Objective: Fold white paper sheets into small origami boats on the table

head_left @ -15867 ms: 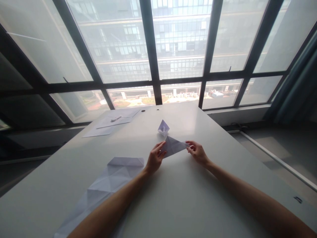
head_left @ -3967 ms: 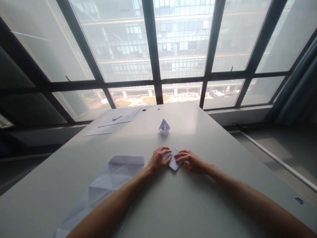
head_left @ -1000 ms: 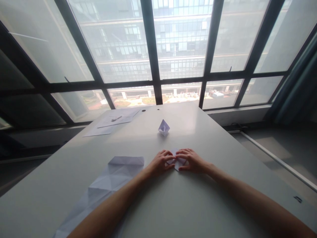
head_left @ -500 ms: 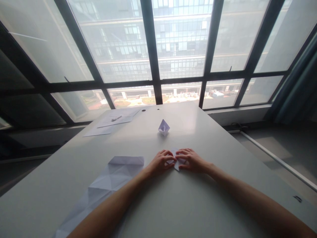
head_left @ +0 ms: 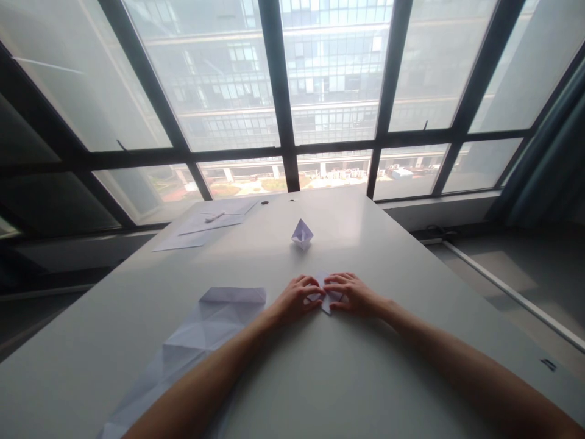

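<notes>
Both hands meet over a small folded piece of white paper (head_left: 326,304) lying on the table in front of me. My left hand (head_left: 298,297) grips its left side, thumb and fingers curled onto it. From the other side, my right hand (head_left: 351,294) presses and pinches the paper with bent fingers. Much of the paper is hidden under the fingers; a pointed tip shows between the thumbs. Just beyond the hands stands a folded paper boat (head_left: 302,234) with a peaked middle.
A large creased sheet of paper (head_left: 205,329) lies left, partly under my left forearm. Flat white sheets (head_left: 192,239) are at the far left of the white table (head_left: 347,378), with a small white object (head_left: 214,217) on top. Windows stand behind; a curtain (head_left: 539,158) hangs right.
Hardly anything differs. The fingers shift very slightly on the folded paper, and the view tilts a touch. The boat and sheets stay where they were.
</notes>
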### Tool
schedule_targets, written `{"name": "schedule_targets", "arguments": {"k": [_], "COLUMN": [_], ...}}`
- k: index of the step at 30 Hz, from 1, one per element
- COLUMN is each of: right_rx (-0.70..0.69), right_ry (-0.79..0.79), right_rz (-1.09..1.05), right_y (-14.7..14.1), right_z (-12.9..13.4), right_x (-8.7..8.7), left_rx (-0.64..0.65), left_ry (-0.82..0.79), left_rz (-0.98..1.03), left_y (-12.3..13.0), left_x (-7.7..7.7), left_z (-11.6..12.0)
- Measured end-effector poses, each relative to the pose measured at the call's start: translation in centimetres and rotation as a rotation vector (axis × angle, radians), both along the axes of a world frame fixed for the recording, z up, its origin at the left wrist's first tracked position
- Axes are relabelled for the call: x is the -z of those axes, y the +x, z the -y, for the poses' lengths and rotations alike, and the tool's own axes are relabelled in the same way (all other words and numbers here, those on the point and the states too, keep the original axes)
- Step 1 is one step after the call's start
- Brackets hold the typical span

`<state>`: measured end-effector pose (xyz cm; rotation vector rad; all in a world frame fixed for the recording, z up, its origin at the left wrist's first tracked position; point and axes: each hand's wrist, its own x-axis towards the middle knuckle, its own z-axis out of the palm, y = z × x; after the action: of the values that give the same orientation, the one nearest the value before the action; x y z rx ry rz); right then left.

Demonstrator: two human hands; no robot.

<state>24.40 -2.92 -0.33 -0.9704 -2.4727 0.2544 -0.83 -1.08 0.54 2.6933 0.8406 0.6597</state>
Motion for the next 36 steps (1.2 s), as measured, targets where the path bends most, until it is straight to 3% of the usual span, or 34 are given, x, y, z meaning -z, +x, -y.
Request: {"name": "schedule_targets", "arguments": {"k": [29,36], "right_rx": [0.0,-0.008], "right_ry": [-0.001,0.022], "right_rz": [-0.003,-0.033], "right_y": [0.0,-0.1], "right_z": [0.0,0.2], "right_x": [0.0,-0.2], "left_rx": [0.019,0.216], "left_ry": [0.035,-0.029], "left_rz": [0.03,0.031], "left_y": [-0.1,0.3], "left_x": [0.5,-0.4], "left_z": [-0.3,0.1]}}
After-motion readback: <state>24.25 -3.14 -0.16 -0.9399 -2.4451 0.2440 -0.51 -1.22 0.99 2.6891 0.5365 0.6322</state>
